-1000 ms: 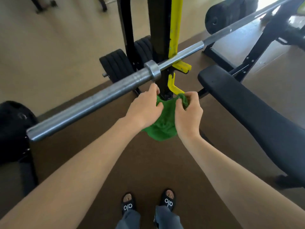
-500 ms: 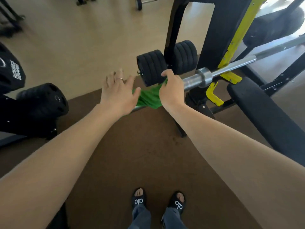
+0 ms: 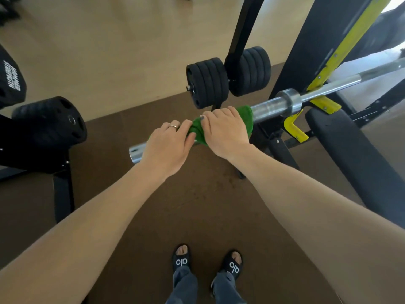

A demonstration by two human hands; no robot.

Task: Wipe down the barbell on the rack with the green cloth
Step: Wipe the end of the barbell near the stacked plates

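The steel barbell [image 3: 269, 106] lies on the yellow hooks of the black rack [image 3: 306, 62], its bare sleeve end pointing left toward me. The green cloth [image 3: 246, 118] is wrapped over the sleeve between the collar and the sleeve's end. My right hand [image 3: 223, 128] is clamped around the cloth and the sleeve. My left hand [image 3: 168, 145] lies over the sleeve beside it, fingers curled onto the cloth's left edge; a ring shows on one finger. The sleeve's tip [image 3: 134, 152] pokes out from under the left hand.
Black weight plates [image 3: 208, 82] sit on a storage peg just behind the sleeve. A padded black bench [image 3: 355, 154] lies at the right. More black plates and a stand [image 3: 50, 123] are at the left. My sandalled feet [image 3: 206, 262] stand on the brown mat.
The cloth went from hanging between both hands below the bar to being wrapped on the sleeve. My left hand, open half a second ago, has come down onto the sleeve and cloth edge.
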